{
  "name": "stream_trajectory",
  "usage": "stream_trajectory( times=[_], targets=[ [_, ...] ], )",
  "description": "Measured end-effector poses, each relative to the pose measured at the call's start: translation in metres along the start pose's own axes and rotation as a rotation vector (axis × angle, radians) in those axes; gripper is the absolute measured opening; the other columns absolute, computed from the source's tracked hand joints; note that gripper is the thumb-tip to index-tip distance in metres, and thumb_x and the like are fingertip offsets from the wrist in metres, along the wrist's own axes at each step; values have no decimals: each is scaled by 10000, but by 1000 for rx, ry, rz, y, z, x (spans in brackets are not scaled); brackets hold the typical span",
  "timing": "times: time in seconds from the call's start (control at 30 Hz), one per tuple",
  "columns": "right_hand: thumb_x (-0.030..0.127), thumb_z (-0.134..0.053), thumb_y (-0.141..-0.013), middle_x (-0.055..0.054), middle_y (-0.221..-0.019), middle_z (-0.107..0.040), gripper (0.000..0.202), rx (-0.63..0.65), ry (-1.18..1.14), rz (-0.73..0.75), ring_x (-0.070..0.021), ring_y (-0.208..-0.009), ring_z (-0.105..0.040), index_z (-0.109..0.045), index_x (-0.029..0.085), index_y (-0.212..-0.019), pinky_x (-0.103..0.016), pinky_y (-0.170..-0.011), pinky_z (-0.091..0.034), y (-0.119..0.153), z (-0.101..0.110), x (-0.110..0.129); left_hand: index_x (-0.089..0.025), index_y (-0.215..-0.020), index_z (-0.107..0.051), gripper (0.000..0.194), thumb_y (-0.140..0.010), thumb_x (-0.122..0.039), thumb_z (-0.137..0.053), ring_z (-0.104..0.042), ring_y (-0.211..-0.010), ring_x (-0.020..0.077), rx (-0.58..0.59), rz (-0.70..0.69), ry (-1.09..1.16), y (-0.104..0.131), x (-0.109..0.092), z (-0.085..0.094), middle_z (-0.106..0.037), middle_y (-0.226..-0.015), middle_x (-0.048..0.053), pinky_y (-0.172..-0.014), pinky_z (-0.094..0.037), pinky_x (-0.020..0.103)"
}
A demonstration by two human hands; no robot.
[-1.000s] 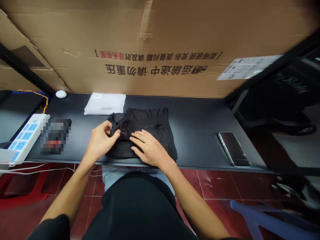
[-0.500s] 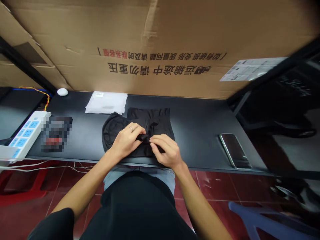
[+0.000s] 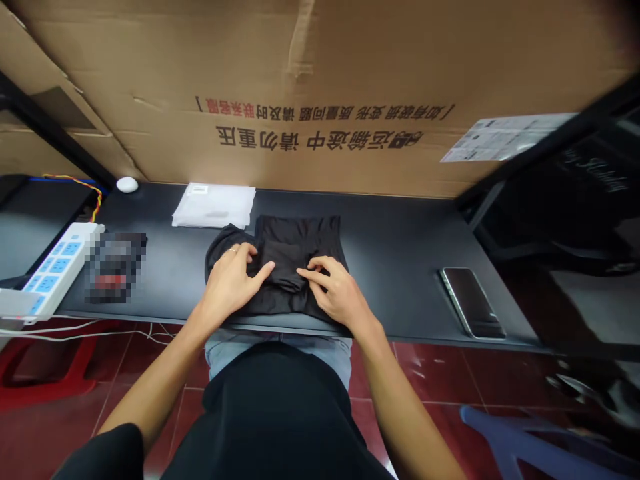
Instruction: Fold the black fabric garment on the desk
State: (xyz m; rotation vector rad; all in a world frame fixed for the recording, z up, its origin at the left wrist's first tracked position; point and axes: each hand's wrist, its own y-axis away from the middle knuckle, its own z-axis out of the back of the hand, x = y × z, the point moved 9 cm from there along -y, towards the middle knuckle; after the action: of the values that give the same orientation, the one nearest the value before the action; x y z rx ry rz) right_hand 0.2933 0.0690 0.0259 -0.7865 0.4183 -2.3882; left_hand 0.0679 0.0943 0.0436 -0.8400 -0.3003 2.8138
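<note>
A thin, stretchy black garment [image 3: 285, 260] lies partly folded at the front of the dark tabletop; its exact kind I cannot make out. A smaller folded panel sits flat over its middle, between my hands. My left hand [image 3: 233, 277] rests on the garment's left part, thumb stretched away from the bent fingers, gripping nothing. On the panel's right edge lies my right hand [image 3: 337, 290], fingertips touching the cloth, with the forefinger extended and the other fingers bent. A ring shows on my left hand.
Behind the garment lies a white flat packet [image 3: 215, 205], with a white rounded object [image 3: 127, 185] farther left. A power strip [image 3: 60, 267] and a blurred-out item [image 3: 115, 268] are at left; a phone [image 3: 473, 303] lies right. A large cardboard box [image 3: 320, 80] walls the back.
My hands have moved apart from their pinch at the garment's middle. The left hand has shifted left and opened. The gathered cloth between them now lies flatter.
</note>
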Motion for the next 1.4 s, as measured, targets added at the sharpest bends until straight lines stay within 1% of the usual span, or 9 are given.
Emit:
stream_trajectory(
  times=[0.17, 0.37, 0.53, 0.87, 1.0, 1.1, 1.17, 1.27, 1.4],
  targets=[
    [152, -565, -1050, -96, -1125, -737, 386, 27, -15, -9, -257, -1025, -719, -798, 286, -1327, -450, -938, -656, 1, -3, -3, -246, -815, -619, 399, -974, -601, -710, -671, -833, 258, 132, 29, 4, -8, 0, -10, -705, -789, 38, -775, -480, 377],
    [310, -651, -1051, -168, -1442, -671, 393, 31, -25, 83, -330, -1296, -684, -726, 258, -1434, -574, -1089, -618, 5, 12, 11, -247, -906, -600, 240, -965, -456, -702, -702, -802, 211, 244, 58, 408, -18, -14, -28, -748, -879, 17, -746, -542, 348],
    [667, -835, -900, -210, -1761, -419, 980, 101, 28, 259, -443, -1631, -412, -456, 242, -1697, -727, -1321, -354, -2, 21, 39, -247, -1059, -617, 208, -961, -417, -685, -745, -932, 224, 371, 256, 996, -17, -31, -47, -763, -1062, 52, -739, -654, 361],
    [129, -477, -1133, -138, -1641, -592, 539, 88, 107, 512, -290, -1561, -544, -495, 228, -1663, -648, -1346, -380, -36, 27, 52, -211, -921, -637, 227, -857, -342, -811, -744, -807, 179, 412, 558, 1485, -10, -27, -60, -714, -878, 9, -782, -691, 373],
    [161, -483, -1130, -145, -1568, -662, 491, 83, 107, 505, -299, -1489, -626, -566, 201, -1612, -605, -1291, -485, -41, 26, 37, -217, -1014, -646, 313, -894, -467, -793, -774, -789, 204, 299, 416, 1211, -31, 2, -38, -757, -928, 34, -831, -689, 435],
    [181, -614, -1059, -159, -1550, -678, 528, 119, 149, 462, -335, -1492, -621, -600, 194, -1587, -630, -1298, -462, -39, 17, 21, -212, -1057, -664, 311, -949, -498, -719, -798, -940, 217, -116, 218, 703, -57, 52, 26, -801, -1051, 77, -973, -645, 418],
    [142, -724, -945, -171, -1596, -638, 675, 202, 171, 439, -359, -1535, -572, -579, 184, -1604, -656, -1328, -400, -35, 5, 13, -207, -1097, -714, 290, -964, -463, -686, -769, -1146, 241, -224, 104, 315, -70, 79, 60, -807, -1172, 82, -1140, -554, 417],
    [29, -771, -765, -185, -1725, -481, 971, 337, 184, 338, -374, -1623, -448, -475, 185, -1677, -661, -1353, -337, -33, -14, 1, -136, -1308, -719, 477, -961, -457, -662, -680, -1354, 345, -35, -75, -37, -88, 111, 70, -765, -1358, 81, -1221, -456, 482],
    [-55, -696, -713, -164, -1774, -407, 1109, 438, 171, 200, -335, -1667, -373, -374, 234, -1735, -597, -1352, -360, -33, -26, -11, -218, -1298, -775, 451, -949, -471, -643, -754, -1200, 326, 172, -88, -232, -101, 148, 65, -814, -1260, 112, -1106, -516, 409]
  ],
)
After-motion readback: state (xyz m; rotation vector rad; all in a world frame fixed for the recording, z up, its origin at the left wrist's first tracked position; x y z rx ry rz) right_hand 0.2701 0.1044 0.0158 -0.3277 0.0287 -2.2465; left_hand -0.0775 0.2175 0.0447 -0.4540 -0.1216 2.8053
